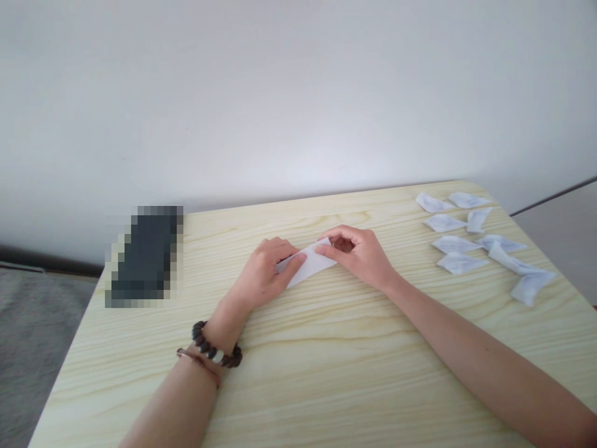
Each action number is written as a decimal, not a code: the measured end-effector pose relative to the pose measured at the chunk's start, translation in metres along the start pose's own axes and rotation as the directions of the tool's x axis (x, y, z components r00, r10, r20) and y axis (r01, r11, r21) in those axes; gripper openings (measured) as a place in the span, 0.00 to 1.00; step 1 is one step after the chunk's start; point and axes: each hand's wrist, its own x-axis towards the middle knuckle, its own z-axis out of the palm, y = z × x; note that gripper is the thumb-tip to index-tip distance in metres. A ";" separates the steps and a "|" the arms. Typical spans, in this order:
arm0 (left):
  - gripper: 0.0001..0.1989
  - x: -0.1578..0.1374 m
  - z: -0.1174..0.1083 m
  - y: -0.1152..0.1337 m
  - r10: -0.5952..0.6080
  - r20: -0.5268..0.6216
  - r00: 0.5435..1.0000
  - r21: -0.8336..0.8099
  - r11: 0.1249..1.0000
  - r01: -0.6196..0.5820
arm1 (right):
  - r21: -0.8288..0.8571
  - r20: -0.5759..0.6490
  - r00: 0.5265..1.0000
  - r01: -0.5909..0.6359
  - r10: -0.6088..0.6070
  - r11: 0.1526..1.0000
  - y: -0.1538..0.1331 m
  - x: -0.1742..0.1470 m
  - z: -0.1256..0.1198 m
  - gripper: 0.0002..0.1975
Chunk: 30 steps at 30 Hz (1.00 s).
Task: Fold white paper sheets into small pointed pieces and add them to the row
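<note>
Near the middle of the frame, a strip of white paper (313, 267) slants between the two hands. The left hand (268, 274) grips its left end, thumb laid across the upper face; the right hand (359, 252) pinches the right end between thumb and curled fingers. Whether the strip rests on the tabletop (298, 379) or is slightly raised is hard to tell.

The paper looks thin, so uneven pressure from the two thumbs could skew it or leave a stray crease, and pulling the hands apart might tear it. If either pinch loosened, that end could spring open.

At the right of the frame lie folded white papers (461, 263), some touching or overlapping; a careless sweep of the right forearm could scatter them. A dark, pixelated object (147, 255) sits at the left, well apart.
</note>
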 end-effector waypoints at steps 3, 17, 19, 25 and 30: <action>0.14 0.000 -0.003 -0.002 -0.004 0.013 1.000 0.000 1.000 0.004 | -0.023 0.003 0.999 0.047 -0.047 0.999 0.000 0.000 0.000 0.09; 0.17 0.001 -0.013 0.000 0.057 0.149 0.987 -0.115 0.993 -0.040 | -0.179 0.193 0.954 0.262 -0.228 0.948 0.001 -0.002 -0.001 0.11; 0.17 0.000 -0.017 0.000 0.010 0.117 0.993 -0.193 0.981 0.013 | -0.111 0.191 0.968 0.185 -0.161 0.976 0.001 -0.001 -0.004 0.11; 0.18 -0.003 -0.020 -0.002 -0.127 0.030 0.991 -0.282 0.950 0.130 | 0.049 0.133 0.991 0.020 -0.027 0.999 -0.003 -0.001 -0.005 0.11; 0.11 -0.001 -0.006 -0.005 -0.046 -0.033 0.998 -0.070 0.997 0.044 | -0.103 0.113 0.993 0.041 -0.030 0.994 -0.003 -0.001 0.002 0.12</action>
